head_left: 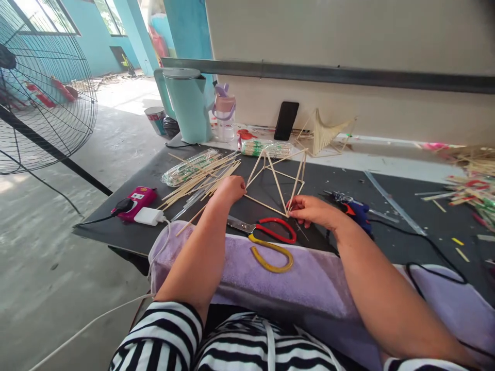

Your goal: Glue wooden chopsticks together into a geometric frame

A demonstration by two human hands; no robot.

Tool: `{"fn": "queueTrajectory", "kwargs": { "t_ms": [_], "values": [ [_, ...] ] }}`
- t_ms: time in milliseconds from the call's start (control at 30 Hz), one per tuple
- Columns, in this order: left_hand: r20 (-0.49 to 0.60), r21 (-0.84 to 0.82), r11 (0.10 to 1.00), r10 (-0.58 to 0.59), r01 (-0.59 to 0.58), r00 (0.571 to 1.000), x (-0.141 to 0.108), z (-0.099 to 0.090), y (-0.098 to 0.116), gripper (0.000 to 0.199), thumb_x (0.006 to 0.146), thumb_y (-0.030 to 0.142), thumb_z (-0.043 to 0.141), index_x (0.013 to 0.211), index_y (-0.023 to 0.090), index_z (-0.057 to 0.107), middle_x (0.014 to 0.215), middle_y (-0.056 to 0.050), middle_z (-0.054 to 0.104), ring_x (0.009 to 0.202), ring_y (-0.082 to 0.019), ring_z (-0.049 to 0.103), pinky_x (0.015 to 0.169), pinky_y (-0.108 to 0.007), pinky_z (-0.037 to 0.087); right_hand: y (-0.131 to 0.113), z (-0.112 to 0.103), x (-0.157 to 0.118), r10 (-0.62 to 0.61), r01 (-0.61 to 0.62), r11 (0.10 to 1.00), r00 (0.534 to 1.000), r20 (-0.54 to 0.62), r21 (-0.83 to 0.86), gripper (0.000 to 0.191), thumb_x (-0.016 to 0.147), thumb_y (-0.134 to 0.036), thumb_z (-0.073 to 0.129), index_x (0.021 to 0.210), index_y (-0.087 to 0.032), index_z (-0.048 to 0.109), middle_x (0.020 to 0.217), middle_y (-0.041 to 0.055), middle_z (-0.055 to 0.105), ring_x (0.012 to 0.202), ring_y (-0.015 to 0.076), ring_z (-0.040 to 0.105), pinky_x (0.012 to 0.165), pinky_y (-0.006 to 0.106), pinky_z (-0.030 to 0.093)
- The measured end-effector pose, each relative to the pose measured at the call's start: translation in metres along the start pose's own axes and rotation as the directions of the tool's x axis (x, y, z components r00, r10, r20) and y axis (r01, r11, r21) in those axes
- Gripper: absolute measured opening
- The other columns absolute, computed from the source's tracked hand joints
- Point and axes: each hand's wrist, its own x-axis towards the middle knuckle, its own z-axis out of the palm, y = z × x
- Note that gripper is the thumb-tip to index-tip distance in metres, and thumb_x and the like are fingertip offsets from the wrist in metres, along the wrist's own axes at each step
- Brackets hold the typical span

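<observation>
A frame of thin wooden sticks (275,181), joined at the corners into triangles, stands on the black tabletop. My left hand (234,188) is closed at its left corner, fingertips pinched on the stick end there. At the near right corner, my right hand (307,210) has its thumb and fingers closed on the joint where several sticks meet. Just in front of the frame lie scissors (276,232) with one red and one yellow handle. A blue glue gun (358,214) rests to the right of my right hand. Loose wooden sticks (204,178) are spread beyond my left hand.
A pink power strip (137,203) with a white charger sits at the left edge. Behind are a teal kettle (187,105), a bottle (225,116), a phone (286,121) and a curved stick model (328,135). A purple cloth (309,278) covers the near edge; a fan (46,93) stands left.
</observation>
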Motion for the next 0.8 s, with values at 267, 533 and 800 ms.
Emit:
{"fn": "queueTrajectory", "kwargs": {
  "t_ms": [267,533,800],
  "values": [
    [-0.014,-0.013,1.000,-0.001,0.001,1.000,0.005,0.003,0.000,0.009,0.074,0.017,0.065,0.079,0.019,0.073,0.083,-0.004,0.072,0.084,-0.018,0.064,0.076,-0.026,0.046,0.004,0.005,0.006,0.029,-0.034,0.998,0.996,-0.087,-0.057,0.020,0.073,-0.018,0.073,0.089,-0.016,0.060,0.068,-0.0016,0.063,0.049,0.0089,0.057,0.039,0.018,0.046],
    [-0.111,-0.163,0.986,-0.050,0.032,0.993,0.011,0.005,-0.007,0.019,0.068,0.010,0.058,0.080,0.019,0.070,0.077,-0.004,0.069,0.077,-0.020,0.064,0.071,-0.028,0.046,-0.004,-0.002,-0.001,0.014,-0.014,1.000,0.999,-0.050,-0.005,0.018,0.075,-0.009,0.069,0.088,-0.016,0.058,0.067,-0.0017,0.062,0.053,0.0102,0.059,0.042,0.020,0.048],
    [-0.110,-0.593,0.780,-0.321,0.197,0.941,0.033,-0.029,0.022,0.025,0.078,0.013,0.057,0.101,0.018,0.063,0.066,0.001,0.060,0.051,-0.010,0.056,0.054,-0.023,0.042,-0.002,-0.003,-0.005,-0.006,0.005,1.000,1.000,-0.021,-0.019,0.021,0.072,-0.016,0.074,0.087,-0.016,0.059,0.068,-0.0005,0.064,0.054,0.0108,0.060,0.044,0.019,0.048]
  ]
}}
